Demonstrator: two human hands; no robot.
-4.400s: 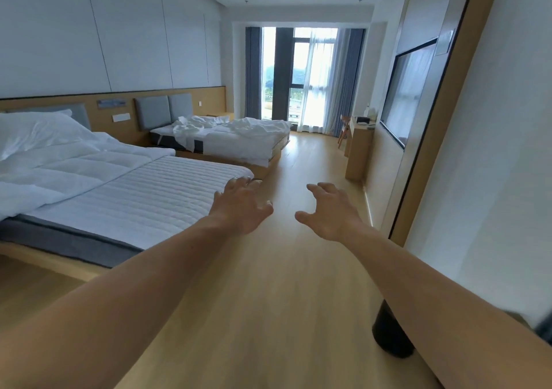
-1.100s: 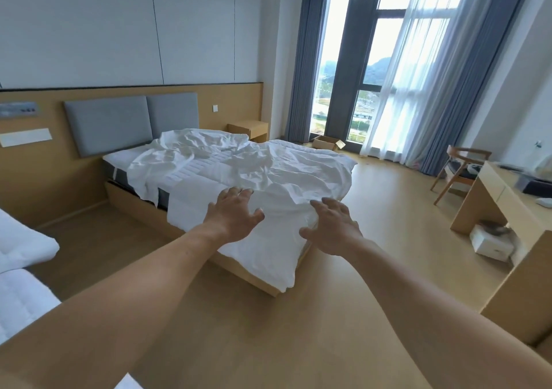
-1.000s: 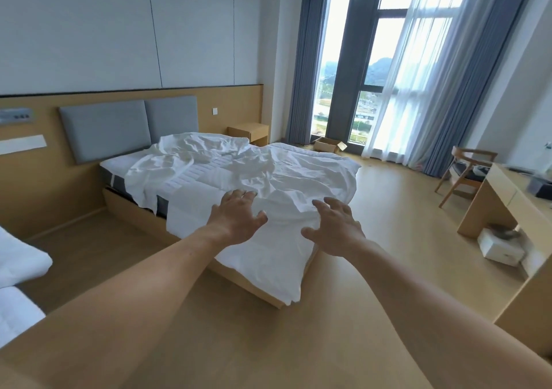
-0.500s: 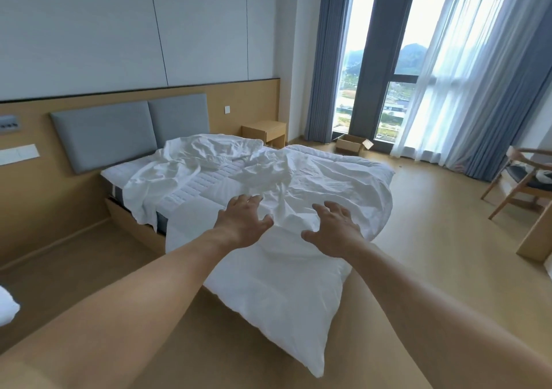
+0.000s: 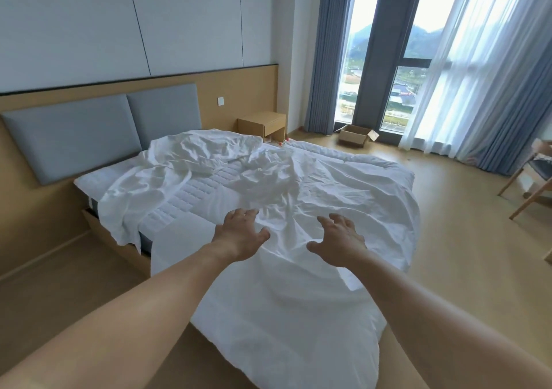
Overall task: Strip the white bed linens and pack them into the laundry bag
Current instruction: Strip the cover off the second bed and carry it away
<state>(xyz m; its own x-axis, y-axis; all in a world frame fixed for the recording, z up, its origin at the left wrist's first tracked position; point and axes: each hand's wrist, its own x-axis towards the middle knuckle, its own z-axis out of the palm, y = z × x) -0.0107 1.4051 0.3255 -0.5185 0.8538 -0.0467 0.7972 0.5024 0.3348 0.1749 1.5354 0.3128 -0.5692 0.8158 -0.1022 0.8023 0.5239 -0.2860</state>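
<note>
Linens (image 5: 301,179) nearer — left hand (image 5: 239,234), right hand (image 5: 339,240) spread

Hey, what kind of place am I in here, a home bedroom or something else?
Probably a hotel guest room: a bed with rumpled white linens, a wall-mounted grey padded headboard, a small bedside table and full-height curtains at a tall window.

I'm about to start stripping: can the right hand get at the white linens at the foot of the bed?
Probably yes. The right hand is open, fingers spread, just above the rumpled white linens, with nothing between them. The left hand reaches alongside, clear of its path.
</note>
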